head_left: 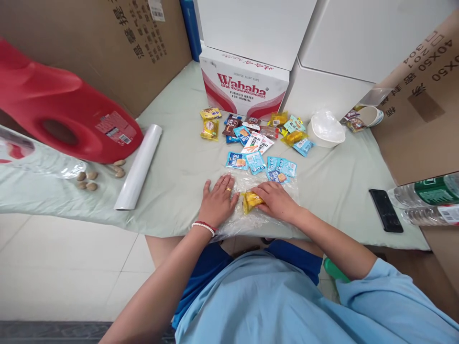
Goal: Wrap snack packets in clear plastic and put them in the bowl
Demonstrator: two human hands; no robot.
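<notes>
My right hand (pixel 277 199) has its fingers closed around a small yellow snack packet (pixel 250 202), low over a clear plastic sheet or bag (pixel 247 220). Spread flat, my left hand (pixel 218 201) rests at the left edge of that plastic, its thumb close to the packet. Just beyond my fingers lie several blue snack packets (pixel 255 162). Farther back is a mixed group with white packets (pixel 254 142), a brown cocoa packet (pixel 231 125) and more yellow packets (pixel 209 129). Part of the held packet is hidden under my right fingers.
A Wahaha water box (pixel 247 86) stands at the back, beside a white tub (pixel 326 130). On the left are a red jug (pixel 71 105), a white roll (pixel 138 167) and several brown nuts (pixel 87 180). A phone (pixel 386 210) and bottles (pixel 430 193) lie right.
</notes>
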